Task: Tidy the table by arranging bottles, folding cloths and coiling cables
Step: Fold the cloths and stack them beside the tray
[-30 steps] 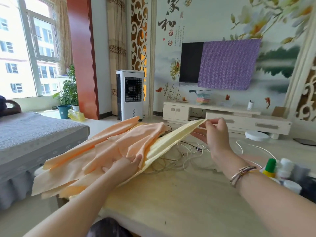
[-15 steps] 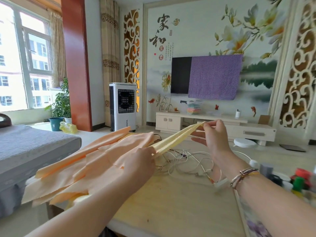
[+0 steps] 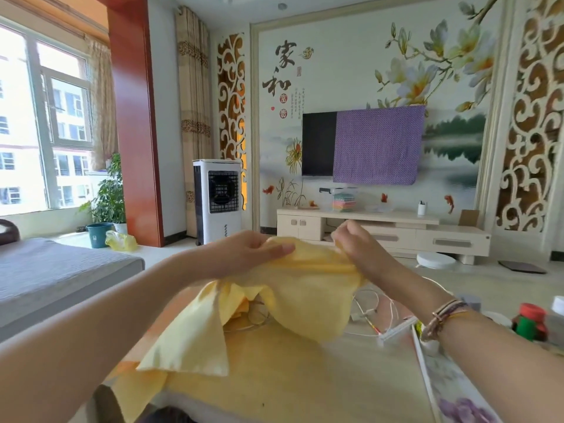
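A yellow cloth [image 3: 293,300] hangs lifted above the wooden table [image 3: 305,377], draping down toward its left front. My left hand [image 3: 247,251] pinches the cloth's top edge on the left, and my right hand [image 3: 357,248] grips the same edge on the right. A tangle of white cables [image 3: 369,315] lies on the table behind and right of the cloth, partly hidden by it. Bottles with a red cap [image 3: 531,311] and a green cap [image 3: 526,328] stand blurred at the right edge. A patch of orange cloth [image 3: 128,366] shows under the yellow one at the left.
A floral tray or mat [image 3: 457,392] lies at the table's right front. A grey sofa [image 3: 55,276] stands to the left. Beyond the table are a TV cabinet [image 3: 396,230], an air cooler [image 3: 218,199] and a white robot vacuum [image 3: 435,260] on the floor.
The yellow cloth has been pulled up and spread between both hands; my left hand left the orange cloths and rose to the yellow cloth's top edge. The camera tilted upward.
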Available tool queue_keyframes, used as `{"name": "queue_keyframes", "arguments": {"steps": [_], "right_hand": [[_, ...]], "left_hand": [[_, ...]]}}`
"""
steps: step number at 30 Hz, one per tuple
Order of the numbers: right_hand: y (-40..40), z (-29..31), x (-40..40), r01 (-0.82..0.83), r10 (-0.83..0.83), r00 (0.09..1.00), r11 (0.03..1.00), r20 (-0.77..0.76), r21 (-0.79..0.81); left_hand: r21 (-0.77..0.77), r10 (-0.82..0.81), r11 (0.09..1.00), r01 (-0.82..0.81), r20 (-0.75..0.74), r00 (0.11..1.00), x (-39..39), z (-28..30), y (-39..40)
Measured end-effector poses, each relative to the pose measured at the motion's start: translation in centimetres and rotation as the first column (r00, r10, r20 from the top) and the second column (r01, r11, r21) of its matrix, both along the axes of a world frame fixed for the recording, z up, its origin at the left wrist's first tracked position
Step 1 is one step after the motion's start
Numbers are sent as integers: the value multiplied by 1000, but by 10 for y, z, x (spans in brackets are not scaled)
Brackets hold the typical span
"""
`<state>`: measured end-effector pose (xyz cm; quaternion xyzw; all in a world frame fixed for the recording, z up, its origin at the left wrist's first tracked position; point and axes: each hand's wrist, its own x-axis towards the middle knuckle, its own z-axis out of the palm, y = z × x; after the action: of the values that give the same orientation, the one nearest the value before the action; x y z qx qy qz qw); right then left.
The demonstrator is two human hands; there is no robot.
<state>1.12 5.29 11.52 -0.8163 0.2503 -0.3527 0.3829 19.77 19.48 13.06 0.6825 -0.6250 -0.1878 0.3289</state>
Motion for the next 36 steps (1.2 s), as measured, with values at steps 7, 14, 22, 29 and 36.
{"name": "queue_keyframes", "arguments": {"steps": [7,14,22,29,36], "right_hand": [[-10,-12,-2,-289,9,716,914,-698,-285],[-36,6,39,85,12,787,988,-617,127],[-28,84,64,-40,142,886,972,442,-232],[-34,30,20,231,-181,972,829,147,-510],[-21,-55,-26,88,-289,863,894,-415,-440]], "left_hand": [[160,132,835,-527,871,474,58,-12,19],[399,520,749,-529,141,843,86,-7,-14],[-692,300,592,-413,-287,910,79,83,-42],[-554,590,743,-376,276,759,101,29,3],[0,251,927,-374,741,623,88,-62,45]]}}
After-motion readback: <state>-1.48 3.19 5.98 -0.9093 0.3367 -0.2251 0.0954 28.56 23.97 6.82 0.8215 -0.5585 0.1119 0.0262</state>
